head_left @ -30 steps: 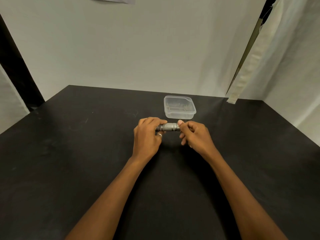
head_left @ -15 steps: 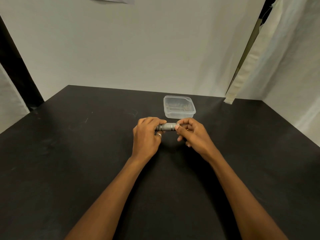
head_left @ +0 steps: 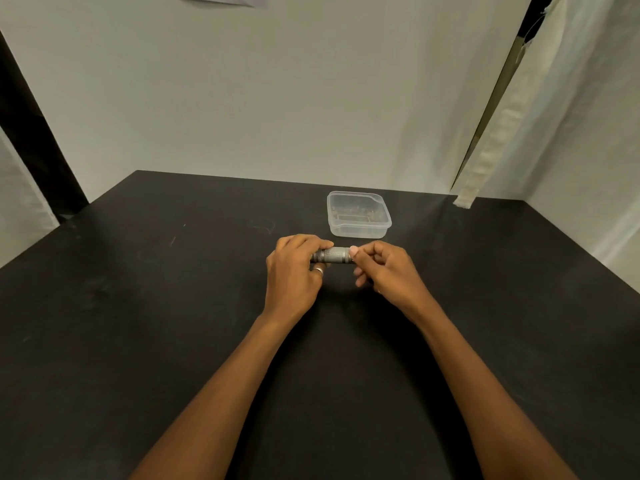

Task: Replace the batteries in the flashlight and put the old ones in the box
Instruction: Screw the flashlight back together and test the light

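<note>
A short grey metal flashlight (head_left: pixel 333 256) with a knurled body lies level between my two hands, just above the black table (head_left: pixel 156 306). My left hand (head_left: pixel 294 276) is wrapped around its left end, a ring on one finger. My right hand (head_left: pixel 384 270) pinches the right end with thumb and fingertips; that end is hidden by the fingers. Just behind the hands stands a clear plastic box (head_left: pixel 358 214), open on top, with several small dark items inside that I cannot make out. No loose batteries are visible.
White walls close off the back and right of the table. A pale fabric strip (head_left: pixel 491 140) hangs at the back right corner. A dark post (head_left: pixel 31 133) stands at the far left.
My right fingers have shifted their hold around the flashlight's right end, thumb now on top. The flashlight and my left hand have stayed where they were.
</note>
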